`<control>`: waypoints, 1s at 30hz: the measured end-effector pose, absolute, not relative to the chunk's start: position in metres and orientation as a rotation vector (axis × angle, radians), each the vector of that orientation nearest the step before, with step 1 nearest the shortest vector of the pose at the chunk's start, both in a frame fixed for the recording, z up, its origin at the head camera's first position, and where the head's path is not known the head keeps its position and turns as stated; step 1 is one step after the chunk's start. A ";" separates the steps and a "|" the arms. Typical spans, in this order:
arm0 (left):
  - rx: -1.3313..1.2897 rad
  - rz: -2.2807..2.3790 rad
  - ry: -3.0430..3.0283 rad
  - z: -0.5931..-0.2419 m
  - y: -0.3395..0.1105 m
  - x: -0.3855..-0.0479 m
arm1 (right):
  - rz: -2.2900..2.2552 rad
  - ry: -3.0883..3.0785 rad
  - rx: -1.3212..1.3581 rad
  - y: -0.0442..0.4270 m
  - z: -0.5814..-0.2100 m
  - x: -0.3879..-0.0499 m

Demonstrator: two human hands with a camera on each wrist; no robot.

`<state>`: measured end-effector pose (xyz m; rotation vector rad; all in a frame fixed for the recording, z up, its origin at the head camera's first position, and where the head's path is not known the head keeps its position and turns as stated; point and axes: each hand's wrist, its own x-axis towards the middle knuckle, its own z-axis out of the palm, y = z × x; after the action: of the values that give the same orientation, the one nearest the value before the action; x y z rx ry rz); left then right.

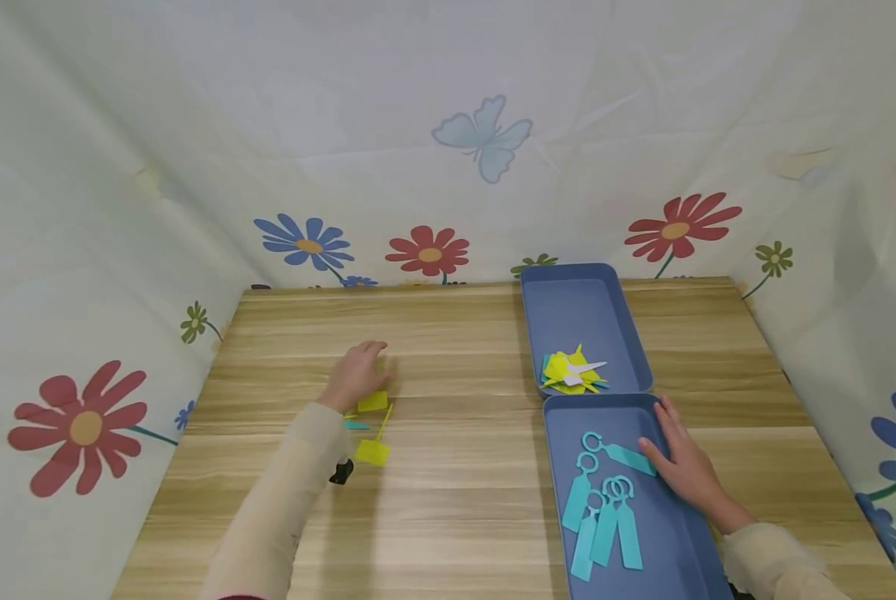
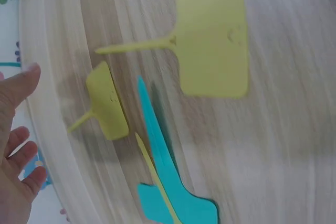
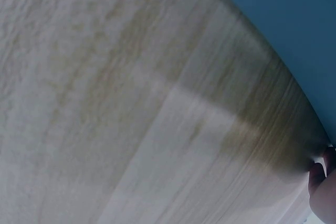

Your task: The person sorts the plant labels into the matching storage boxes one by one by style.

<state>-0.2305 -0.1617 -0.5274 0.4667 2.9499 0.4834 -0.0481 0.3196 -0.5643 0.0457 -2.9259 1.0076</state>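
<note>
My left hand [image 1: 357, 375] hovers over the left side of the table, fingers relaxed and holding nothing. Below it lie yellow T-shaped plant labels [image 1: 373, 452]; the left wrist view also shows turquoise plant labels [image 2: 165, 166] with a yellow stem across them. My right hand [image 1: 689, 462] holds the right rim of the near blue tray [image 1: 676, 550], thumb inside and fingers along the outside. In that tray are several turquoise hanging tags [image 1: 629, 533] with hooked ends. Only fingertips [image 3: 316, 177] show at the tray wall in the right wrist view.
A far blue tray [image 1: 575, 308] adjoins the near one and holds a pile of yellow, turquoise and white labels [image 1: 570, 371]. A small black object [image 1: 341, 472] is by the left forearm. A flowered curtain [image 1: 485, 208] stands behind the wooden table [image 1: 463, 500].
</note>
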 end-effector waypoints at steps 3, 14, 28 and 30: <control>0.431 0.455 2.920 -0.528 -0.169 -0.228 | 1.013 -2.924 0.049 0.320 -0.564 -0.048; 0.265 0.390 2.792 -0.538 -0.184 -0.209 | 1.021 -2.925 0.053 0.321 -0.566 -0.048; 0.408 0.463 2.834 -0.554 -0.197 -0.190 | 1.018 -2.933 0.048 0.321 -0.564 -0.049; 0.413 0.468 2.864 -0.555 -0.198 -0.189 | 1.022 -2.935 0.046 0.321 -0.564 -0.049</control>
<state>-0.1890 -0.1984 -0.5552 0.4128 2.8637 0.4681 -0.0487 0.3210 -0.5641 0.0464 -2.9349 1.0215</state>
